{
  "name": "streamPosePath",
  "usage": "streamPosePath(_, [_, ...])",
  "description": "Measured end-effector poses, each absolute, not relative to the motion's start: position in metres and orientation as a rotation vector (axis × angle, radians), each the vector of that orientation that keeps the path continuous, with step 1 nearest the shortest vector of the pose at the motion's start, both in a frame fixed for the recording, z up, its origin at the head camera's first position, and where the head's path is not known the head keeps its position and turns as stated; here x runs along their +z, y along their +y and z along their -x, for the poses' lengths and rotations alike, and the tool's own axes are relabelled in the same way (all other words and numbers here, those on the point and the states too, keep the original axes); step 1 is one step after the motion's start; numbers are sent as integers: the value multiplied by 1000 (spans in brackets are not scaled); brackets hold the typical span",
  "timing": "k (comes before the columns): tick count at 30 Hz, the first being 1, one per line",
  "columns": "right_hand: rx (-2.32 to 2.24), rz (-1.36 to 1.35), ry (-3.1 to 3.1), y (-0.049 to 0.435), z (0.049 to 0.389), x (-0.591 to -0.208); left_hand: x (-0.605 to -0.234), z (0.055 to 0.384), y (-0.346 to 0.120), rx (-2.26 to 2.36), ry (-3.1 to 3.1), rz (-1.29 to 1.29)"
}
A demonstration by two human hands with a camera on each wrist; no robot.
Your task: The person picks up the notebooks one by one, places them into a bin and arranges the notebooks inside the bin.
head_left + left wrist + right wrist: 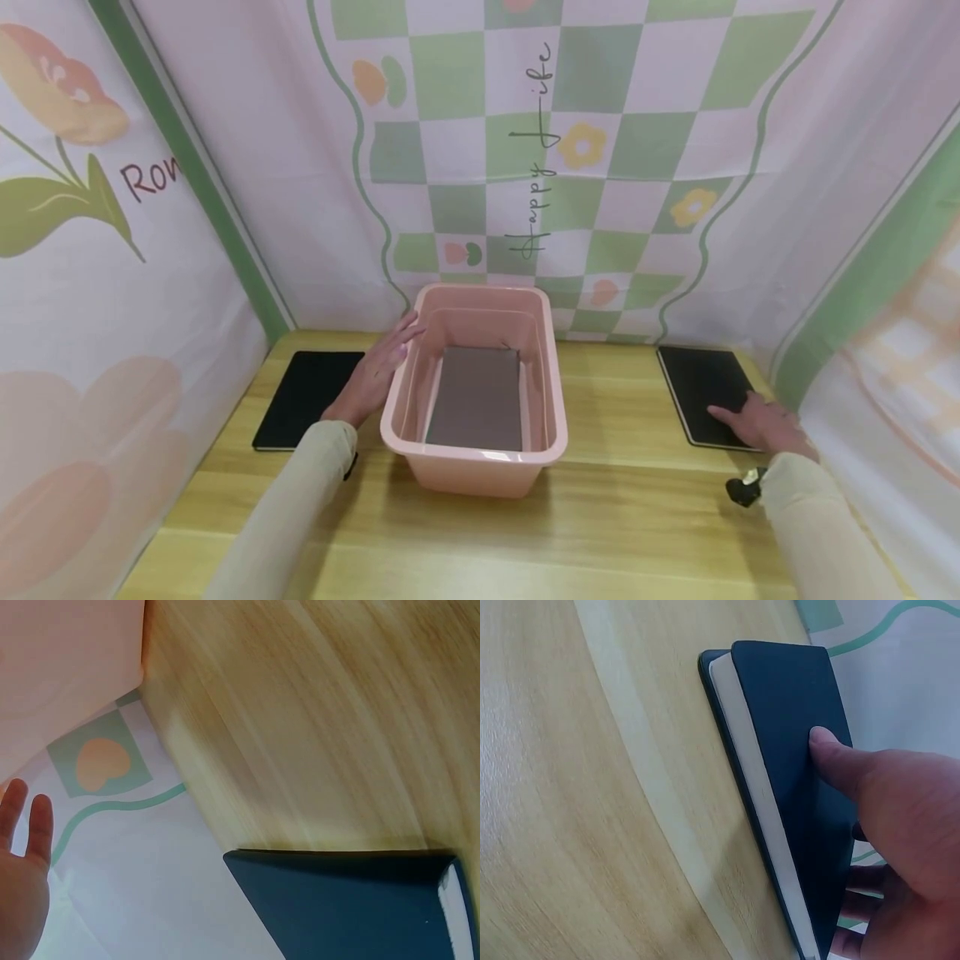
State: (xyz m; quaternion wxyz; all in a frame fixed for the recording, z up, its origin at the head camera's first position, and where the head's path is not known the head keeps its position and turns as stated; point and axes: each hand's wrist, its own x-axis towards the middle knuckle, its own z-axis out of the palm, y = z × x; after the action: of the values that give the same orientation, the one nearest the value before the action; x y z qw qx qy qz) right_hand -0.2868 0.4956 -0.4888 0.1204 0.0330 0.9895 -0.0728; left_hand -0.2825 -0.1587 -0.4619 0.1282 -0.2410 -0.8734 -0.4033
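Note:
A pink plastic basin [480, 479] stands mid-table with a flat grey rectangular book [480, 396] lying inside it. My left hand [378, 371] rests against the basin's left rim, its fingers extended; the left wrist view catches only part of this hand [26, 877]. Beneath and beside that hand lies a black notebook [300, 400]. Over on the right, my right hand [768, 425] grips the outer edge of another black notebook [705, 392]. In the right wrist view, its thumb lies across the cover [787, 712] while the other fingers curl at the edge.
The wooden table [480, 542] runs back to a printed fabric curtain [517, 150] with green checks. More curtain hangs close at the left and right sides. A small black-and-white device [745, 487] sits at the right wrist.

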Motion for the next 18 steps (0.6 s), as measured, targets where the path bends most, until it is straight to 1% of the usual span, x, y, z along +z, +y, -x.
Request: streamPosePath(18, [-385,-272,2941,492,282,-486,-459,280,-159,-1157,-2538,713])
